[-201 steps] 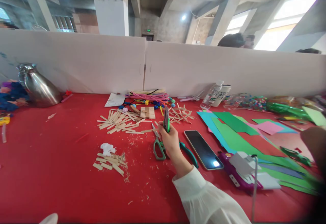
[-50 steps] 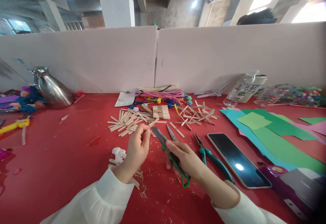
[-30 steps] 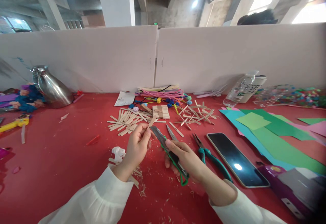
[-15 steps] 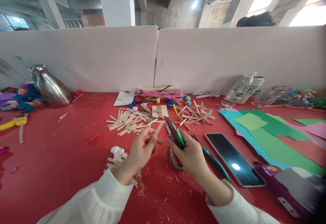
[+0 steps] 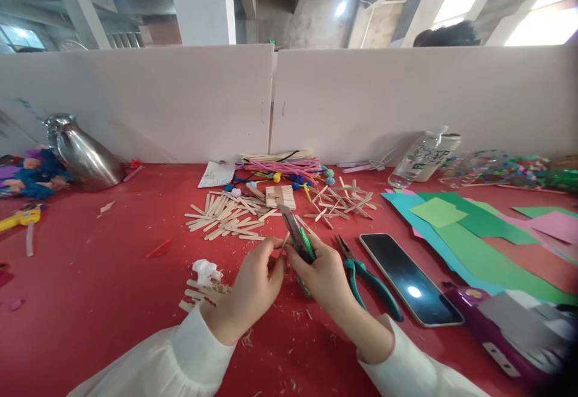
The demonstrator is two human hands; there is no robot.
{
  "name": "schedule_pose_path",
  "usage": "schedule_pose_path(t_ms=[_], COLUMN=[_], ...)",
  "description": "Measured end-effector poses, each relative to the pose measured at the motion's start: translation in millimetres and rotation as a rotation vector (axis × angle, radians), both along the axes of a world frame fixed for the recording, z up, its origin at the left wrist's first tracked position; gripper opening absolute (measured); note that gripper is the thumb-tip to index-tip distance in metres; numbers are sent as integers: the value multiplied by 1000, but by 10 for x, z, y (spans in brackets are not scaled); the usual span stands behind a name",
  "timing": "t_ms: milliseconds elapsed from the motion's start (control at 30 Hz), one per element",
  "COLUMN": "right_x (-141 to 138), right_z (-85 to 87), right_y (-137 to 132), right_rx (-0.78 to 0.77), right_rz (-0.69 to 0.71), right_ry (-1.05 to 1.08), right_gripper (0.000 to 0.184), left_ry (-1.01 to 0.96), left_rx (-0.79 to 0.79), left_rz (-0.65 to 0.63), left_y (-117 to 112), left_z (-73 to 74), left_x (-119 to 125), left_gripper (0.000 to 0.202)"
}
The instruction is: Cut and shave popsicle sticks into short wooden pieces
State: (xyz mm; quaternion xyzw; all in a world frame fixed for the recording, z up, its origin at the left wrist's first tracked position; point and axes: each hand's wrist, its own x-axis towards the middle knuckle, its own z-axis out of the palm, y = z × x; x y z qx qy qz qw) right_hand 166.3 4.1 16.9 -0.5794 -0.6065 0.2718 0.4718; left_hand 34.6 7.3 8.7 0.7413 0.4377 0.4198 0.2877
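Pinched in my left hand (image 5: 258, 282) is a thin wooden craft stick (image 5: 284, 243), turned nearly edge-on. My right hand (image 5: 323, 273) is closed around a green and black utility knife (image 5: 298, 234), its blade out and pointing up and away. The two hands are close together, with fingertips almost meeting at the stick. Beyond them lies a pile of craft sticks (image 5: 221, 216), and a small block of stacked sticks (image 5: 280, 197) sits behind that. Under my right hand a green-handled tool shows only in part. Wood shavings (image 5: 293, 318) are scattered below my hands.
Teal-handled pliers (image 5: 372, 285) and a phone (image 5: 409, 279) lie to the right, near a purple glue gun-like device (image 5: 487, 325) and coloured paper (image 5: 483, 234). A metal jug (image 5: 85, 156) stands back left, a bottle (image 5: 415, 159) back right. A white partition (image 5: 180, 102) closes off the far edge.
My hands have come closer together. The craft stick has turned from flat to nearly edge-on, and my right hand with the knife has shifted left, uncovering more of the pliers.
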Motion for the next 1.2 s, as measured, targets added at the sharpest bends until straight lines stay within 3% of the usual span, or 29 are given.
schedule_pose_path(t_ms=[433,733,900,1033,1133,1200], right_x=[34,6,-35,88,166,169], right_z=[-8,57,161,204,184,157], right_y=[1,22,-75,-55,-2,16], right_rx=[-55,-209,-210,-145,-134,-142], right_rz=[-56,85,151,10,-55,-27], right_ry=[16,329,351,359,367,380], right_gripper=[11,11,15,30,24,32], left_ry=[102,181,-67,-407,-519,-551], left_rx=[80,134,-119,-410,-535,-574], left_rz=[-40,-42,-70,-109,-122,-164], left_y=[-51,-7,48,102,105,83], left_z=[47,-7,25,68,84,87], left_x=[15,-3,-15,-42,-40,-23], left_gripper=[24,29,10,21,27,29])
